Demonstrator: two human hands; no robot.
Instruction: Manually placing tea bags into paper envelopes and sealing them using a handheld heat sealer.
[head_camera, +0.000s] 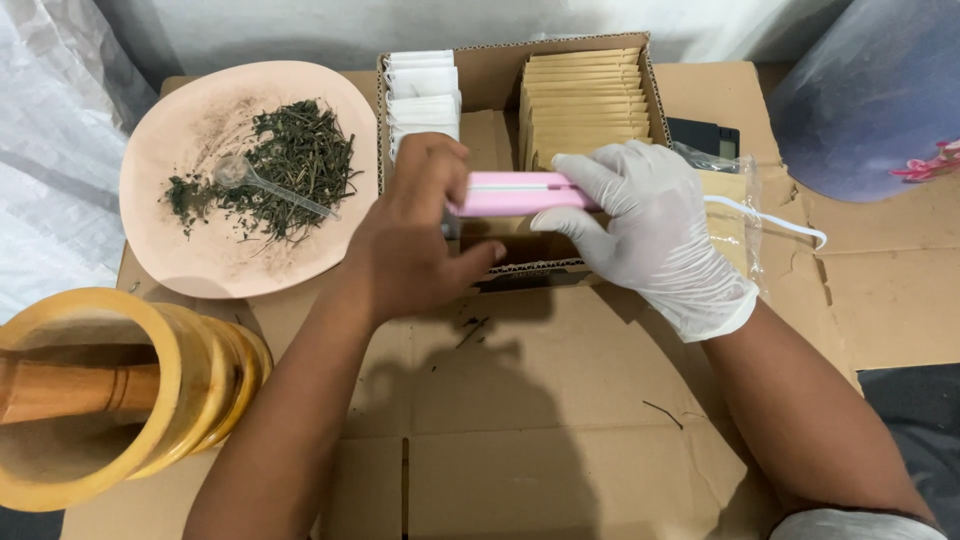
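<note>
My right hand (655, 230), in a white glove, grips a pink handheld sealer (510, 193) with a white cord (775, 217) trailing to the right. My bare left hand (410, 240) is curled at the sealer's left end, its fingers closed over something small that I cannot make out. Both hands hover above the front edge of an open cardboard box (500, 75) holding a row of tan paper sachets (585, 100) and a stack of white sachets (422, 95).
A pink plate (200, 250) with dried green herbs (295, 160) and a clear plastic spoon (255, 180) lies at the left. A wooden mortar (130, 400) with its pestle (70, 390) stands at the lower left. Flattened cardboard (520, 420) covers the surface. A blue-grey plastic bag (870, 90) sits at the upper right.
</note>
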